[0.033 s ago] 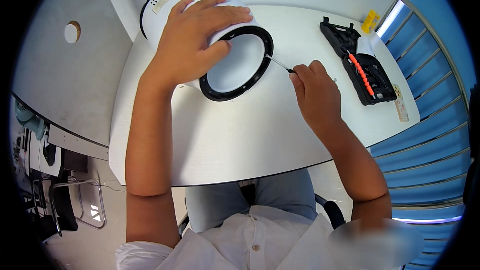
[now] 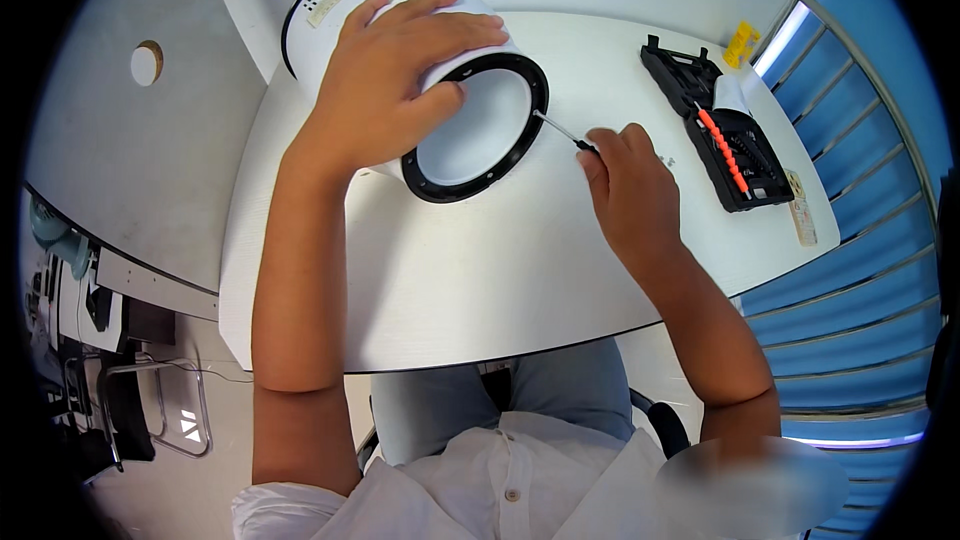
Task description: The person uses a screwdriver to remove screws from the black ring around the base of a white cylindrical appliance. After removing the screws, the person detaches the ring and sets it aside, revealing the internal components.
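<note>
A white cylindrical appliance [image 2: 330, 45] lies on its side at the back left of the table, its round end with a black ring [image 2: 447, 190] facing towards me. My left hand [image 2: 395, 80] spreads over its top and side, thumb hooked at the ring's upper edge, holding it. In my right hand [image 2: 632, 185], closed fingers grip the dark handle of a screwdriver [image 2: 563, 130]. Its thin metal shaft points up and left, and the tip meets the right side of the black ring. Whether a screw sits under the tip is too small to tell.
Right of my right hand lie small metal pieces [image 2: 667, 160], perhaps screws. Further right is an open black tool case [image 2: 735, 198] with an orange flexible shaft [image 2: 722, 148]. Near it are a yellow holder [image 2: 741, 43] and a clear strip [image 2: 802, 215]. A metal railing [image 2: 870, 105] borders the right.
My right hand has turned very slightly at the screwdriver, and the small metal pieces beside it show more fully. The appliance and my left hand are almost unchanged.
</note>
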A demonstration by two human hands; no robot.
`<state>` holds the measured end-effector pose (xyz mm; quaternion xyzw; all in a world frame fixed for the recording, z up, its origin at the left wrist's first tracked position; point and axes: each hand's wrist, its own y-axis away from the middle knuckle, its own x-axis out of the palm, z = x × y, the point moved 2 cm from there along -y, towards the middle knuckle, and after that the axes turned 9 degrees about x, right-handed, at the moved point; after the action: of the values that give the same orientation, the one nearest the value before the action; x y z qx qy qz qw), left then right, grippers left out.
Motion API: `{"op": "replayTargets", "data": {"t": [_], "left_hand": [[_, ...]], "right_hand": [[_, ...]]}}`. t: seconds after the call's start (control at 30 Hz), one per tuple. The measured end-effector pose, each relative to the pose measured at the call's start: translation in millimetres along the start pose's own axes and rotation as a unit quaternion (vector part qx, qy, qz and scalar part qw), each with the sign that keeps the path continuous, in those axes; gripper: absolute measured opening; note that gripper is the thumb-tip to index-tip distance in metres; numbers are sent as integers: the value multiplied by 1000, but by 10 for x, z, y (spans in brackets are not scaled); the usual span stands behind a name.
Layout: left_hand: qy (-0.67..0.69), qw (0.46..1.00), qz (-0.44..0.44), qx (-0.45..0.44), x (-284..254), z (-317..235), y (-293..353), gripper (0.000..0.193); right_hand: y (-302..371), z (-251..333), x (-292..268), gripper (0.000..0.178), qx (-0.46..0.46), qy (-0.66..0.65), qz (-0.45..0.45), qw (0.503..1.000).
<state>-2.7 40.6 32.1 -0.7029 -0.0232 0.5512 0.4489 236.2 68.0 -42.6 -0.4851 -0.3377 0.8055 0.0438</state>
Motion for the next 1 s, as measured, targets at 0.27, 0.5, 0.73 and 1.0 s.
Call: {"op": "replayTargets", "data": {"t": [0.27, 0.5, 0.73, 1.0], "left_hand": [[-18, 1000, 7, 1, 12, 11, 21, 54], [-12, 1000, 9, 4, 20, 27, 10, 54], [-8, 1000, 10, -3, 18, 14, 9, 52], [-14, 1000, 4, -5, 27, 13, 16, 51]], "right_hand": [[-70, 4, -38, 14, 162, -200, 133, 957], [-87, -71, -35, 13, 408, -566, 348, 626], [-119, -41, 3, 29, 89, -93, 149, 980], [-20, 71, -31, 18, 24, -41, 15, 999]]}}
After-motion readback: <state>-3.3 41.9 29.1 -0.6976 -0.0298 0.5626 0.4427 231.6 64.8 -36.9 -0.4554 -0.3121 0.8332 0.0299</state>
